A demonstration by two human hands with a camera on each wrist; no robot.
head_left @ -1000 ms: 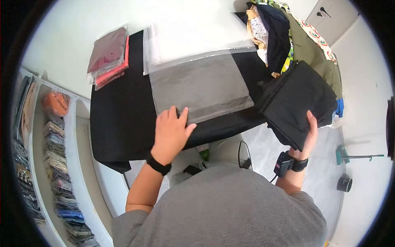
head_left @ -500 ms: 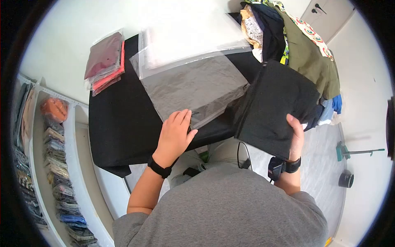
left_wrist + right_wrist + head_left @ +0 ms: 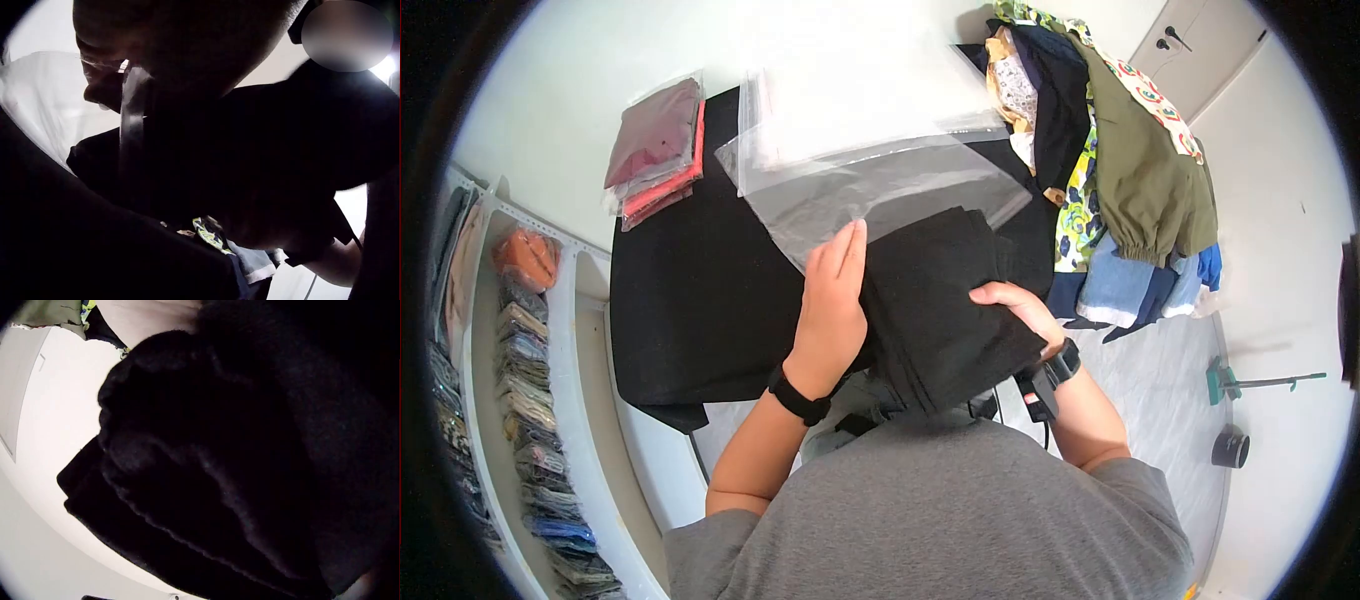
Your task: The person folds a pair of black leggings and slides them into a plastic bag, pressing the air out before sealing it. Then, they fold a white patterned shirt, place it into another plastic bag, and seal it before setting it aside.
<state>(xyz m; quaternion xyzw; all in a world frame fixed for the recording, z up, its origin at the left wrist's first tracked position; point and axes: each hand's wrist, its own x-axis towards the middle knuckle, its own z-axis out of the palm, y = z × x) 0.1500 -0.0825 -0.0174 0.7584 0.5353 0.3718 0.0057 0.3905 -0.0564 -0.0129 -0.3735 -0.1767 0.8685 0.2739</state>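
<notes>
Left hand (image 3: 832, 300) flat on clear bag (image 3: 900, 185); right hand (image 3: 1020, 305) grips black garment (image 3: 935, 310).

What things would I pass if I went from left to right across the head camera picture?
First the shelves of packed clothes, then the red packets, the left hand, the folded black cloth, the right hand gripping that cloth, and last the olive garment on the pile.

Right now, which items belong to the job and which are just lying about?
In use: folded black fabric garment; clear plastic bag.
Lying about: stack of bagged red garments; pile of loose mixed clothes; white shelf of bagged clothes.
</notes>
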